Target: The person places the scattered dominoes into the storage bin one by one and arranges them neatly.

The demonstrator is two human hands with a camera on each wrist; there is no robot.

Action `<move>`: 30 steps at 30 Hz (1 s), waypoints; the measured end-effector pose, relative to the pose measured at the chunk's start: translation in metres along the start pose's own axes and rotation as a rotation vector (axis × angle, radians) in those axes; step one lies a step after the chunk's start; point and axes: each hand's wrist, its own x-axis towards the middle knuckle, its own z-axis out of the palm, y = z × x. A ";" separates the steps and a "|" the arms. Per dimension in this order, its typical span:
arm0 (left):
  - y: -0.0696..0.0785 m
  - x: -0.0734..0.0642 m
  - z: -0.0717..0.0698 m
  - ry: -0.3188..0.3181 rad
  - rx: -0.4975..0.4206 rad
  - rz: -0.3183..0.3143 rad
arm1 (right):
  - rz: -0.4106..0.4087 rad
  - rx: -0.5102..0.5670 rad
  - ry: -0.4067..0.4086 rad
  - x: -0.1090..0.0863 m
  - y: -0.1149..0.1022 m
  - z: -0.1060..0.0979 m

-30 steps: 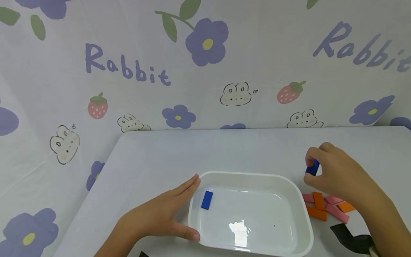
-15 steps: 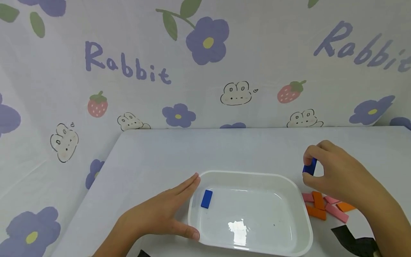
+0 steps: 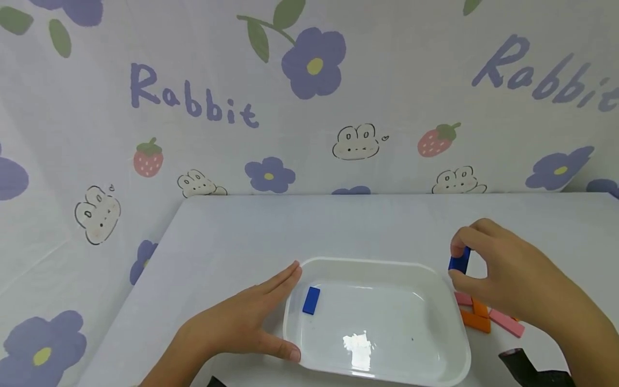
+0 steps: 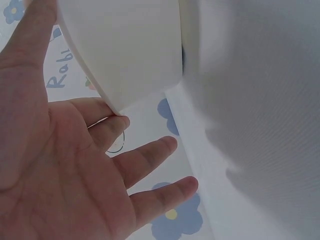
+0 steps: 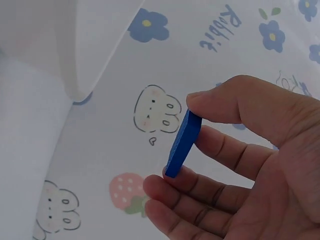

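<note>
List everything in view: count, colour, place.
Cloth: one, white, flower-printed, background
Table: one, white, in front of cloth
Tray: one, white, on table
Loose block: one, blue, inside tray, left end
Held block: one, blue, pinched in right hand
Pink blocks: at least two, right of tray
Orange blocks: at least two, right of tray
Dark pieces: two, black, bottom edge
Left hand: one, at tray's left rim
Right hand: one, right of tray
</note>
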 end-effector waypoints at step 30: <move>0.002 -0.001 0.000 0.004 -0.011 -0.003 | -0.141 0.024 -0.104 0.033 -0.054 -0.006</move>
